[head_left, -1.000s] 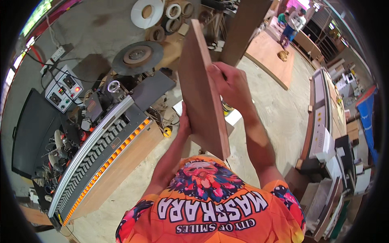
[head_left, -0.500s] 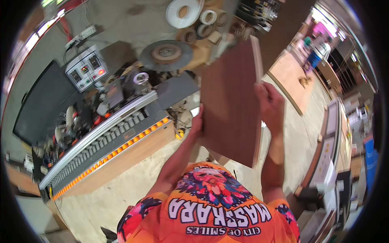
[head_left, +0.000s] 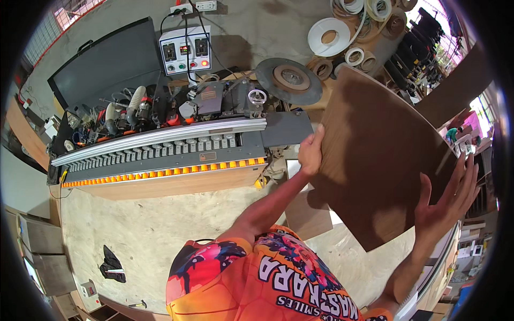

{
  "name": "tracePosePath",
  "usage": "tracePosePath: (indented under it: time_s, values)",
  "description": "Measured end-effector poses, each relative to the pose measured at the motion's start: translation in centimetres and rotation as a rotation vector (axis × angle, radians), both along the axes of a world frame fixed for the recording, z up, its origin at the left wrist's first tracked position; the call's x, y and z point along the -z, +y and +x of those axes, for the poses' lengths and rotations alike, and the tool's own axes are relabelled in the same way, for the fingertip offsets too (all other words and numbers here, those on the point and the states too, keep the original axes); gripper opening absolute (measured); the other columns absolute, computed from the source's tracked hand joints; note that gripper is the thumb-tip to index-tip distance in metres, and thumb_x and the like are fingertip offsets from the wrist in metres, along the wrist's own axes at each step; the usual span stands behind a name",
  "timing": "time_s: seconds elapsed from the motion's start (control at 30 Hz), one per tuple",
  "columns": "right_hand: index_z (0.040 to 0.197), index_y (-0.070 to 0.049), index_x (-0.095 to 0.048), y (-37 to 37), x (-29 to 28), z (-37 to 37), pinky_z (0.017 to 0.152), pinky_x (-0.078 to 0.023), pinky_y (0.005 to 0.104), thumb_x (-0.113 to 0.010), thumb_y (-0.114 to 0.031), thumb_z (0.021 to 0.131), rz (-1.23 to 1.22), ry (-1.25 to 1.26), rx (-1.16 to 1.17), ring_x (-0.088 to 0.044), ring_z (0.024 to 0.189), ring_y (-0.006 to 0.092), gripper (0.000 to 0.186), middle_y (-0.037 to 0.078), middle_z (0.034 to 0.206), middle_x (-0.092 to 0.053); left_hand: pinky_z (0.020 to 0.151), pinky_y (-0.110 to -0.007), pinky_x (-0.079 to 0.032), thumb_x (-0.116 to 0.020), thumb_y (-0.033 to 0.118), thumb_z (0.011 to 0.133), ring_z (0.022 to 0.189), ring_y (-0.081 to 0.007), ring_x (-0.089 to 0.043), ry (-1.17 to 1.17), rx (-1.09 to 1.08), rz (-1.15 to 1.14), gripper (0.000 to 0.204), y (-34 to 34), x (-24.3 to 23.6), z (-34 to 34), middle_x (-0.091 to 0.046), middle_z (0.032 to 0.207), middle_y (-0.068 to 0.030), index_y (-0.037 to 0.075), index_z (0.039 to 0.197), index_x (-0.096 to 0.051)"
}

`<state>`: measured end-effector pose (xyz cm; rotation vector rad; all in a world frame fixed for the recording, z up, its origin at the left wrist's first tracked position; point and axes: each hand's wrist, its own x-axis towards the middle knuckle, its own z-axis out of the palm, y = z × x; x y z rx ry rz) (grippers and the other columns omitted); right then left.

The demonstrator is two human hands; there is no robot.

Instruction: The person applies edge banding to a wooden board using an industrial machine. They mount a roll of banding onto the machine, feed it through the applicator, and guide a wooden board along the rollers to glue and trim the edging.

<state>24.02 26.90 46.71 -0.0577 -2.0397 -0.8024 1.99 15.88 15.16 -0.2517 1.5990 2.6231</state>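
A dark brown wooden panel (head_left: 380, 155) is held up in front of me on the right, tilted, its pale edge running along the far side. My left hand (head_left: 310, 152) grips the panel's left edge, the thumb showing along it and the other fingers partly hidden. With fingers stretched and spread, my right hand (head_left: 447, 203) lies at the panel's right side, palm toward its face. Left of the panel stands an edge banding machine (head_left: 160, 155) with a row of grey pressure rollers and orange rollers along its front. Its grey end table (head_left: 286, 128) reaches close to my left hand.
A round disc with a coil of edge banding (head_left: 292, 79) sits behind the machine. More banding rolls (head_left: 329, 37) stand at the back. A white control box (head_left: 185, 51) hangs on the wall. Another brown panel (head_left: 308, 216) lies low beneath the held one. A black bag (head_left: 111, 266) is on the floor.
My view has swung left toward the machine. The panel has turned its broad face more toward me. My right hand has gone from gripping its edge to spread fingers; my left still grips.
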Motion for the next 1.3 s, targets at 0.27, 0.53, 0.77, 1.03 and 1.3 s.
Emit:
tracePosePath:
  time_s: [0.27,0.53,0.77,1.03,1.3]
  values:
    - [0.143,0.002,-0.059,8.5,5.2,4.2,0.106,-0.048,0.0407,-0.084,-0.014,0.088,-0.87,-0.069,-0.386,-0.066,0.118,0.026,0.062,0.018,0.132,-0.069,0.063,-0.041,-0.044,-0.087,0.068,0.064,0.067,-0.0262,-0.061,0.939,-0.528,-0.423,0.061,-7.1,-15.2,-0.4,-0.062,0.071,-0.0023,0.012,0.077,-0.065]
    - [0.132,0.004,-0.066,5.6,11.9,2.2,0.097,-0.052,0.032,-0.085,-0.016,0.089,-1.342,0.293,-0.635,-0.068,0.104,0.0191,0.051,0.01,0.121,-0.072,0.08,-0.044,-0.053,-0.066,0.035,0.095,0.086,-0.0302,-0.07,1.391,-0.575,-0.738,0.023,-16.0,-12.7,-7.7,-0.075,0.093,-0.0048,0.013,0.095,-0.072]
    - [0.127,0.006,-0.067,6.8,15.0,0.8,0.094,-0.054,0.0335,-0.084,-0.022,0.09,-1.609,0.402,-0.604,-0.068,0.1,0.0196,0.049,0.01,0.117,-0.072,0.094,-0.045,-0.052,-0.039,0.039,0.11,0.109,-0.0373,-0.069,0.504,0.136,-0.986,0.047,-18.6,7.8,-1.8,-0.074,0.116,-0.0183,0.007,0.122,-0.072]
    - [0.124,0.008,-0.069,11.8,28.0,-4.5,0.097,-0.056,0.0365,-0.08,-0.032,0.094,-2.067,0.35,-0.356,-0.067,0.105,0.0217,0.051,0.012,0.123,-0.071,0.097,-0.048,-0.051,-0.049,0.057,0.105,0.115,-0.0415,-0.067,0.169,0.546,-0.799,0.065,-12.1,12.6,5.0,-0.071,0.119,-0.0243,0.002,0.141,-0.052]
    - [0.124,0.009,-0.07,21.9,47.7,-12.3,0.096,-0.053,0.0388,-0.077,-0.058,0.09,-2.164,0.066,0.013,-0.067,0.105,0.0231,0.076,0.015,0.118,-0.073,0.089,-0.051,-0.054,-0.055,0.058,0.102,0.1,-0.0439,-0.071,-0.121,0.682,-1.061,0.061,-13.2,15.7,4.7,-0.073,0.101,-0.0249,0.002,0.125,-0.058]
